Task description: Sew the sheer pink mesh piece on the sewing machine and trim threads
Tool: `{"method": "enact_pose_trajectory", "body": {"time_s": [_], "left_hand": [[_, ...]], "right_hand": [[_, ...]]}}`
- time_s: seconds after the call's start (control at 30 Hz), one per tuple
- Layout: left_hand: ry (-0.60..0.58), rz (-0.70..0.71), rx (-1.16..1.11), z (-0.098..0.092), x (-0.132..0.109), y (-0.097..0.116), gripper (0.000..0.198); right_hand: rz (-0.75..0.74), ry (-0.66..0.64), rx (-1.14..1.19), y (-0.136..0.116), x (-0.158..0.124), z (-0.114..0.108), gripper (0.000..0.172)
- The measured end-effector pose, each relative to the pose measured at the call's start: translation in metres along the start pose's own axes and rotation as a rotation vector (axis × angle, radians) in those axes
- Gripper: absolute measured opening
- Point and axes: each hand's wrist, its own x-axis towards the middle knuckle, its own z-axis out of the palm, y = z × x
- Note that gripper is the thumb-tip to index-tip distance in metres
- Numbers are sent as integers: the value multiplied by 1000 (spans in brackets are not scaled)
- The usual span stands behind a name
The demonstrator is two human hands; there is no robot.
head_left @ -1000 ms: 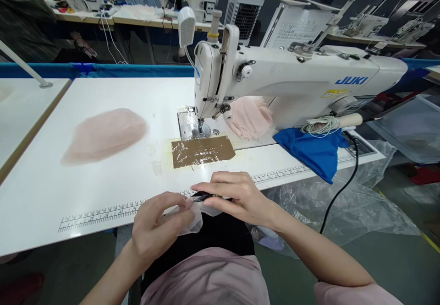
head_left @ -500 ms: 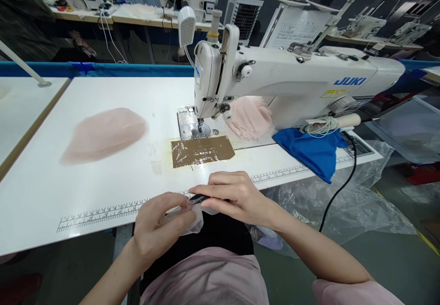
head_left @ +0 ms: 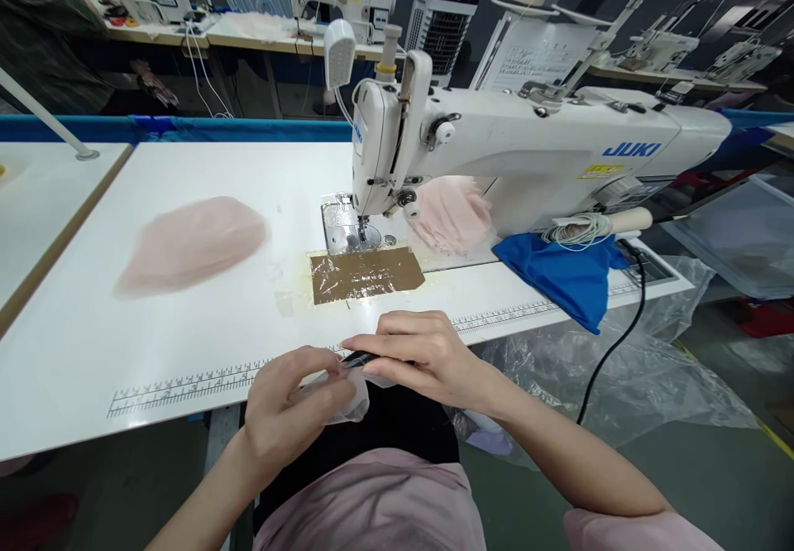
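My left hand (head_left: 291, 406) is closed round a small piece of thin pale fabric (head_left: 351, 398) at the table's near edge. My right hand (head_left: 422, 356) pinches a small dark tool (head_left: 360, 359), likely thread snips, with its tip at the fabric. Both hands meet just in front of my lap. Straight ahead stands a white sewing machine (head_left: 527, 154) with its needle over a brown taped patch (head_left: 365, 273).
A pile of pale pink fabric (head_left: 192, 241) lies on the white table (head_left: 93, 352) to the left. More pink pieces (head_left: 450, 212) sit behind the machine arm, beside a blue cloth (head_left: 567, 270). A black cable (head_left: 620, 328) hangs off the right edge over clear plastic sheeting.
Both hands stay almost still at the table edge, holding the same fabric and tool. Only the view has shifted slightly.
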Motion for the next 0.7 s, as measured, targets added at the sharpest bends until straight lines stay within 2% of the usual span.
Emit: {"method": "enact_pose_trajectory", "body": {"time_s": [0.17,0.43,0.7], "left_hand": [[0,27,6,-1,1,1,20],[9,-9,-22,-1,7,3,22],[26,13,-6,-1,4,1,15]], "right_hand": [[4,-7,-22,-1,1,0,34],[-7,29,2,0,0,1,32],[157,32,107,-4,3,-6,36]]}}
